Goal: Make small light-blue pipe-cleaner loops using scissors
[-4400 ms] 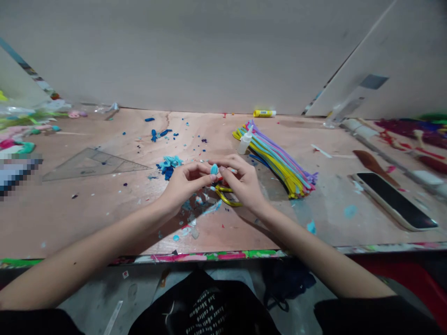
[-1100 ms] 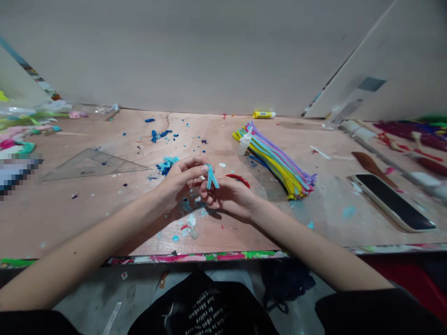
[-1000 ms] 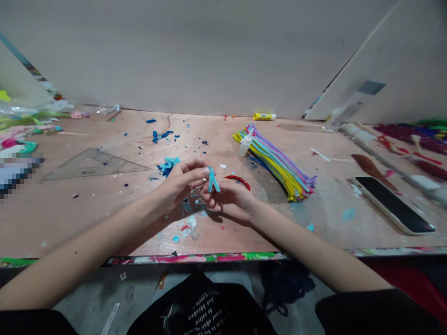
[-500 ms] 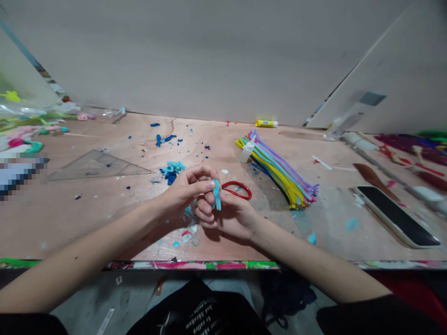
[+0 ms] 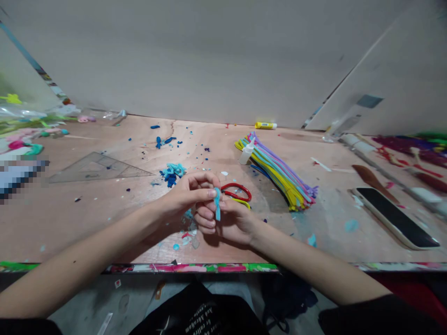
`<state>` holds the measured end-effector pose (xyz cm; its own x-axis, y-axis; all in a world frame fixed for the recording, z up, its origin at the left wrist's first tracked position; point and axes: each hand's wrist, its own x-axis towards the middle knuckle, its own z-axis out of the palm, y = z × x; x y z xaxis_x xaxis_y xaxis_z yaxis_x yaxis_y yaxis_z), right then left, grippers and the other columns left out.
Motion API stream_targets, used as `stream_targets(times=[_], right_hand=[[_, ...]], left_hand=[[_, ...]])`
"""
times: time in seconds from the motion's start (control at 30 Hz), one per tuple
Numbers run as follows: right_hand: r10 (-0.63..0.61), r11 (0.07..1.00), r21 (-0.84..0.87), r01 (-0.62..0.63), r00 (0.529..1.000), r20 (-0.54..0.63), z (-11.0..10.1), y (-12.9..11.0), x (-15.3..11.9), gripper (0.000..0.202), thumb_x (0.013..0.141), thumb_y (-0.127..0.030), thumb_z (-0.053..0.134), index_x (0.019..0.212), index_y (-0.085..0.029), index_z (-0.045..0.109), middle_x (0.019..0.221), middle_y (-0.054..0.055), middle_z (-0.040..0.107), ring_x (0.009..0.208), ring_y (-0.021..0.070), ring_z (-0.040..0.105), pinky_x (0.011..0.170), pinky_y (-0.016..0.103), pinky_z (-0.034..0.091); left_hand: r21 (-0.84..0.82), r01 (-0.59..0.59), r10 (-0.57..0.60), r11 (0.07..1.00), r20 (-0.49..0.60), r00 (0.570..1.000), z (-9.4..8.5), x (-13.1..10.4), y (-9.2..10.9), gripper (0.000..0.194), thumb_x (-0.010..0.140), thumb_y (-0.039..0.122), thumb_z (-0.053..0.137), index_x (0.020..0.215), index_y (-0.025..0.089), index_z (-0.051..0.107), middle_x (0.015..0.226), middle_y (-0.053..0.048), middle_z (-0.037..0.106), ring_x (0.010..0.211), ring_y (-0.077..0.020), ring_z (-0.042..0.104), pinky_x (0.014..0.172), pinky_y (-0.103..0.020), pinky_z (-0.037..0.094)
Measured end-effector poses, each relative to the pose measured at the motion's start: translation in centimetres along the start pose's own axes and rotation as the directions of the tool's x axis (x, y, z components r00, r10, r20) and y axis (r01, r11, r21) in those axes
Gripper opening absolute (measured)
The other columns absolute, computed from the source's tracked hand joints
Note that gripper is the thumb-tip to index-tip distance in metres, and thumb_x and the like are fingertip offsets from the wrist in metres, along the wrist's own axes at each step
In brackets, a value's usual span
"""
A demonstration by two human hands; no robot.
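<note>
Both my hands meet over the middle of the wooden table [image 5: 104,209]. My left hand [image 5: 190,193] pinches the top of a short light-blue pipe cleaner piece [image 5: 217,203] between thumb and fingers. My right hand [image 5: 228,221] curls under it, palm up, gripping the lower end of the same piece. Just behind my hands lie scissors [image 5: 237,191] with red and yellow handles.
A bundle of coloured pipe cleaners [image 5: 279,172] and a small white glue bottle [image 5: 246,151] lie right of centre. A phone [image 5: 394,216] rests at the right. A clear set square [image 5: 98,167], blue scraps [image 5: 171,170] and a yellow glue stick [image 5: 265,125] lie around.
The blue piece was a small folded bit 4.4 s ago and then spread like a V. Its ends have closed together and my hands have drawn slightly nearer to me.
</note>
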<state>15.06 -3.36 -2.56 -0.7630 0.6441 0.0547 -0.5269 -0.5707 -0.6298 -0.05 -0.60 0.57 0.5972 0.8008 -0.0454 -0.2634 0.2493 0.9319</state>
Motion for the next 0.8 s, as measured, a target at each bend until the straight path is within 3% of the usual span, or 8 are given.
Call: stream_targets(times=[0.1, 0.2, 0.47, 0.6, 0.8], right_hand=[[0.007, 1.000, 0.020, -0.007, 1.000, -0.010, 0.3, 0.0, 0.1, 0.029, 0.072, -0.035, 0.077, 0.080, -0.019, 0.054, 0.066, -0.004, 0.045, 0.058, 0.0097, 0.036, 0.058, 0.022, 0.035], [-0.026, 1.000, -0.019, 0.024, 0.995, -0.101, 0.4, 0.0, 0.3, 0.029, 0.069, -0.034, 0.078, 0.075, -0.019, 0.053, 0.062, -0.005, 0.039, 0.057, 0.0098, 0.032, 0.054, 0.022, 0.033], [-0.215, 0.975, -0.119, 0.188, 0.931, -0.295, -0.8, -0.2, 0.7, 0.022, 0.077, -0.030, 0.072, 0.073, -0.017, 0.055, 0.068, -0.004, 0.046, 0.061, 0.0080, 0.041, 0.059, 0.021, 0.039], [-0.138, 0.990, -0.037, 0.133, 0.954, -0.266, -0.3, -0.8, 0.6, 0.018, 0.078, -0.027, 0.068, 0.077, -0.019, 0.052, 0.067, -0.004, 0.040, 0.059, 0.0087, 0.038, 0.055, 0.019, 0.038], [-0.074, 0.997, 0.004, 0.075, 0.982, -0.174, 0.5, -1.0, 0.1, 0.020, 0.079, -0.026, 0.062, 0.076, -0.021, 0.044, 0.066, -0.005, 0.034, 0.057, 0.0089, 0.033, 0.052, 0.018, 0.037]], left_hand=[[0.003, -0.032, 0.032, 0.999, 0.010, 0.999, -0.4, 0.2, -0.2, 0.024, 0.066, 0.031, 0.082, 0.077, 0.019, 0.065, 0.066, 0.002, 0.062, 0.049, -0.0079, 0.054, 0.046, -0.019, 0.043], [0.063, -0.096, 0.098, 0.993, -0.022, 0.995, -0.7, 0.5, -0.2, 0.024, 0.064, 0.030, 0.083, 0.076, 0.018, 0.067, 0.064, 0.002, 0.062, 0.053, -0.0085, 0.056, 0.050, -0.019, 0.044], [0.140, -0.192, 0.213, 0.972, -0.156, 0.965, -0.7, 0.8, -0.2, 0.020, 0.074, 0.028, 0.080, 0.090, 0.020, 0.072, 0.068, 0.002, 0.067, 0.057, -0.0090, 0.062, 0.054, -0.018, 0.051], [0.169, -0.180, 0.210, 0.969, -0.184, 0.960, -0.3, 0.7, 0.0, 0.023, 0.075, 0.030, 0.079, 0.093, 0.019, 0.071, 0.069, 0.001, 0.068, 0.057, -0.0093, 0.063, 0.054, -0.018, 0.052], [0.161, -0.159, 0.182, 0.974, -0.138, 0.974, 0.1, 0.1, 0.6, 0.020, 0.075, 0.031, 0.077, 0.089, 0.018, 0.071, 0.073, -0.001, 0.069, 0.060, -0.0118, 0.064, 0.056, -0.022, 0.054]])
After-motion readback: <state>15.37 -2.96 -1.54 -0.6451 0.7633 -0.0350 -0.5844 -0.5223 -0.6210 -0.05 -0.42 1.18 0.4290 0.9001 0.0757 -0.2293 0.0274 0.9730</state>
